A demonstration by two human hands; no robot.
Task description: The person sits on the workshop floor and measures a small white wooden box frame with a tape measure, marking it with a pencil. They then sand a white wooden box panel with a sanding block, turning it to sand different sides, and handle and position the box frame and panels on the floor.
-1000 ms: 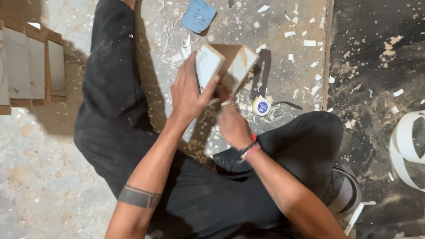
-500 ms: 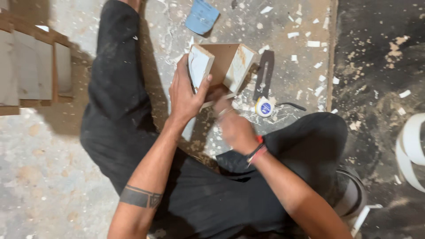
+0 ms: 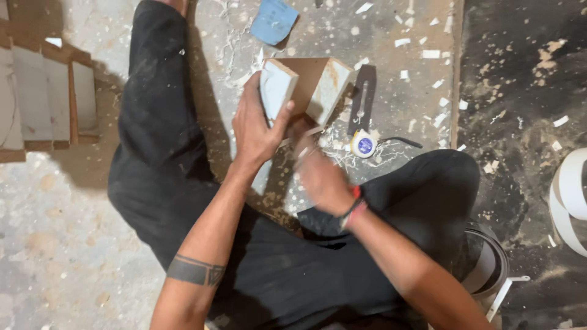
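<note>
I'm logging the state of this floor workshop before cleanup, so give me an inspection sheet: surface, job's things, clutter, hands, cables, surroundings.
Surface: dusty concrete floor, strewn with shavings.
Job's things: small wooden box with pale faces, standing on the floor between the person's legs.
Clutter: blue sanding pad, dark flat blade tool, round tape measure, white offcut chips.
Hands: left hand grips the box's near corner; right hand is motion-blurred just below the box, whether it holds anything cannot be told.
Cables: thin dark cord beside the tape measure; its nature is unclear.
Surroundings: wooden slatted frame at left, white edge-band coil at right, dark mat.
</note>
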